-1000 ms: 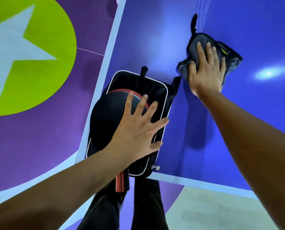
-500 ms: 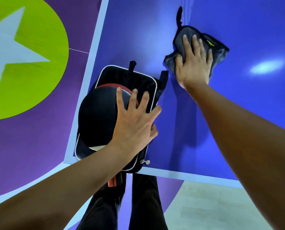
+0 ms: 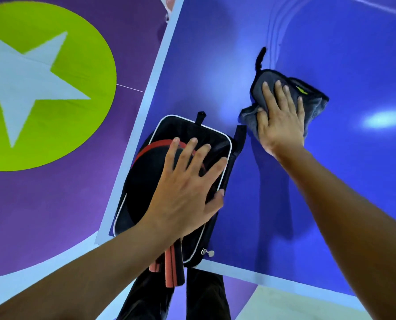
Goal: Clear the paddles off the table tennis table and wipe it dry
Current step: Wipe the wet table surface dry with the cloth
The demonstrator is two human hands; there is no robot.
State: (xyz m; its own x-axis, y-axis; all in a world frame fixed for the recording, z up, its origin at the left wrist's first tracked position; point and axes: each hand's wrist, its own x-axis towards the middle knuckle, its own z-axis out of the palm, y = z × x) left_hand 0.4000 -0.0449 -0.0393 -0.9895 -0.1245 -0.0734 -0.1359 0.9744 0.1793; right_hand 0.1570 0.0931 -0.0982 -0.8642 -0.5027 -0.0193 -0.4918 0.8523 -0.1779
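Two paddles (image 3: 146, 179), black and red rubber, lie stacked on an open black case (image 3: 217, 139) with white piping at the near left corner of the blue table (image 3: 284, 204). Their red and black handles (image 3: 171, 266) stick out past the table's near edge. My left hand (image 3: 187, 190) presses flat on the paddles, fingers spread. To the right, my right hand (image 3: 281, 118) presses flat on a folded grey cloth (image 3: 312, 100) with a black loop, lying on the table top beside the case.
The table's white edge lines run along its left side (image 3: 155, 72) and near side (image 3: 273, 278). Beyond them is a purple floor with a green circle and pale star (image 3: 31, 86). My black-trousered legs (image 3: 204, 296) stand below the near corner.
My right hand has slid the grey cloth over the table, nearer and toward the case. My left hand stays pressed on the paddles, its fingers spread wider than half a second ago.
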